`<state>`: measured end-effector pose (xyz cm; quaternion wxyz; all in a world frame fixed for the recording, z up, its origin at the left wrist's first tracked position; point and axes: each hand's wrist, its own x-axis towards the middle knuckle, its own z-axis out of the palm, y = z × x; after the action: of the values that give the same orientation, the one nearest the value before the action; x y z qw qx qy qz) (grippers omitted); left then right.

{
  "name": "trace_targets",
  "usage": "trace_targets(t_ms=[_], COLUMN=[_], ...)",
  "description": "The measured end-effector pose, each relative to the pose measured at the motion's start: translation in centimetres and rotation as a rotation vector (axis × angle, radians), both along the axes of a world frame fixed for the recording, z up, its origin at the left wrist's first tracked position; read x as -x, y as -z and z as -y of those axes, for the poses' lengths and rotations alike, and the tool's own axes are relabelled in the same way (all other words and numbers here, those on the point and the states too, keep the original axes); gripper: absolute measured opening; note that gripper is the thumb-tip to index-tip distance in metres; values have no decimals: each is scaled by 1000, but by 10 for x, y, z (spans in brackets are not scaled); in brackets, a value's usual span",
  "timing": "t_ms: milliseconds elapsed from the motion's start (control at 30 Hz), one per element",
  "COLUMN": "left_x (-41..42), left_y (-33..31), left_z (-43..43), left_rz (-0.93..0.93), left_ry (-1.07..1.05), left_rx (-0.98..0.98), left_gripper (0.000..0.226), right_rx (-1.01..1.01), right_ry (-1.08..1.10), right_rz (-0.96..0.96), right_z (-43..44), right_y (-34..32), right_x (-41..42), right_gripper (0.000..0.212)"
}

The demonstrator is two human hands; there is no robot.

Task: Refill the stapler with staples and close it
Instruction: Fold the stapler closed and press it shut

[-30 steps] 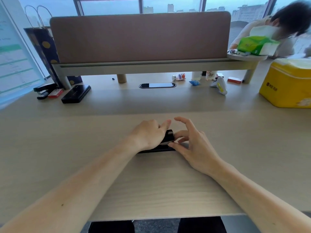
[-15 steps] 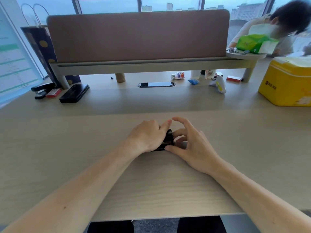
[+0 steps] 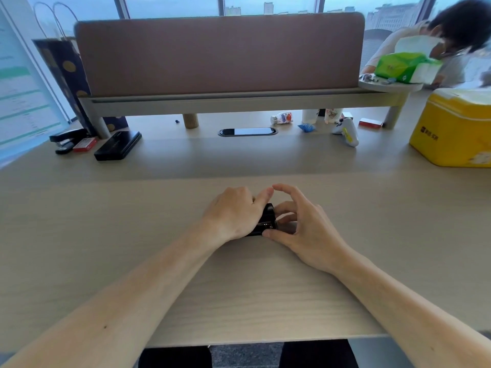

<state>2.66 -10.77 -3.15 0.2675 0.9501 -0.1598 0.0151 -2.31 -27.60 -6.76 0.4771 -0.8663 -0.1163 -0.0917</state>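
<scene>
A small black stapler (image 3: 266,220) lies on the light wood desk (image 3: 132,235) in the middle of the view. My left hand (image 3: 233,211) covers most of it from the left and grips its body. My right hand (image 3: 300,224) touches its right end, thumb at the near edge and curled fingers at the front. Only the stapler's right end shows between the hands. I cannot tell whether the stapler is open or closed, and no loose staples are visible.
Far left stand another black stapler (image 3: 66,140), a red staple box (image 3: 84,144) and a black case (image 3: 118,144). A pink divider on a shelf (image 3: 220,54) spans the back. A yellow tin (image 3: 454,128) sits at right, with a person behind it.
My hands have closed in around the stapler, hiding more of its base. The stapler's right end has tipped up slightly. The camera has drifted a little.
</scene>
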Motion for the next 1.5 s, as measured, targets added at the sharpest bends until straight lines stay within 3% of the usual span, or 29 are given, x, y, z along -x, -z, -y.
trace_targets(t_ms=[133, 233, 433, 700, 867, 1133, 1500], left_x=[6, 9, 12, 7, -7, -97, -218], left_y=[-11, -14, -5, -1, 5, 11, 28], left_z=[-20, -51, -90, -105, -112, -117, -88], left_rz=[106, 122, 23, 74, 90, 186, 250], left_ry=[128, 275, 292, 216, 132, -171, -308], left_rx=[184, 116, 60, 63, 81, 69, 92], left_gripper=[45, 23, 32, 33, 33, 35, 34], right_rx=[15, 52, 177, 649, 789, 821, 826], right_ry=[-20, -33, -28, -112, -139, -174, -201], right_rz=[14, 36, 48, -73, -62, -75, -33], right_z=[0, 1, 1, 5, 4, -2, -11], right_y=[-1, -1, -6, -18, -10, -9, -2], right_x=[1, 2, 2, -29, -37, -84, -141], right_gripper=[77, 70, 84, 129, 114, 116, 119])
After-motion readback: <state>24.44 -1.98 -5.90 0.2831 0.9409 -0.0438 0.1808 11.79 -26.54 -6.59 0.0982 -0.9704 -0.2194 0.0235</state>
